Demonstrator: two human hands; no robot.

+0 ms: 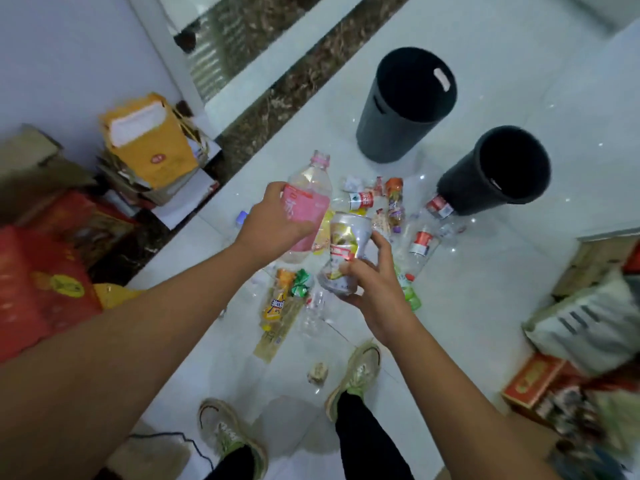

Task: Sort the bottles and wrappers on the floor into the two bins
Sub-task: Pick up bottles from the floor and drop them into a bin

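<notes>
Above the littered floor (485, 306), the left grip (273, 223) clasps a pink-labelled bottle (308, 188) round its middle; the right grip (370, 282) holds a crushed can (346, 237). Both look light and easily dented.

Black trousers (367, 445), pale green sneakers (360, 372)

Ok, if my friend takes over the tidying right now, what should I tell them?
The left hand holds the pink-label bottle above the pile.
The right hand holds a crushed can.
The far bin and the near bin stand upright past the pile.
Done: cannot tell, because the bins are too dark inside.
Left: bin both held things, then the red-label bottles and wrappers on the floor.
</notes>
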